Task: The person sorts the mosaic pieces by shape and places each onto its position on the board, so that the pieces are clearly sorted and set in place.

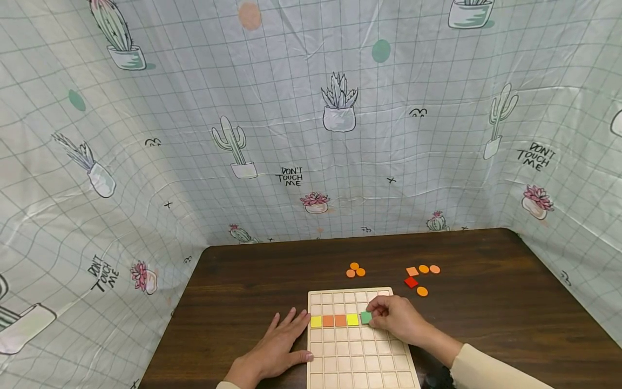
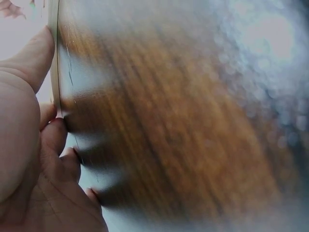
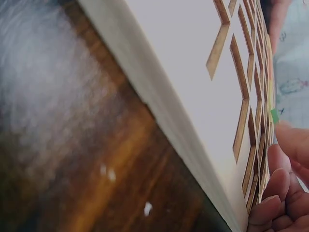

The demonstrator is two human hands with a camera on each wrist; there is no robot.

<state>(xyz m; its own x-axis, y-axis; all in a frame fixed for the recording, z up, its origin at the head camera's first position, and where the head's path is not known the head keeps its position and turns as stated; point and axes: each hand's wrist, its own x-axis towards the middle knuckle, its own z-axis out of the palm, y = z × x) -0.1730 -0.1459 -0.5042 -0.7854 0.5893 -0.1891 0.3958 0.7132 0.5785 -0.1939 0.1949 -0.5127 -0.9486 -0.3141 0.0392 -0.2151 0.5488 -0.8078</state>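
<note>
Head view: we look down on a dark wood-grain desk (image 1: 252, 281), its far corners rounded. Pale cloth (image 1: 340, 162) printed with a grid, potted cacti and the words "DON'T TOUCH ME" hangs behind it and along both sides, creased in places. In the wrist views we see bright, blurred glare on the wood.

On the near part of the desk lies a pale wooden board (image 1: 342, 367) with square cells. The left hand (image 1: 277, 346) rests spread beside it, thumb touching its edge. The right hand (image 1: 396, 319) pinches a green square (image 1: 366, 317) over the board, at the right end of a row of yellow squares (image 1: 352, 320) and orange squares (image 1: 328, 321); we cannot tell whether it sits in a cell. Beyond the board we see three discs (image 1: 360, 272) and, farther right, a red square (image 1: 411, 282) among other pieces.
</note>
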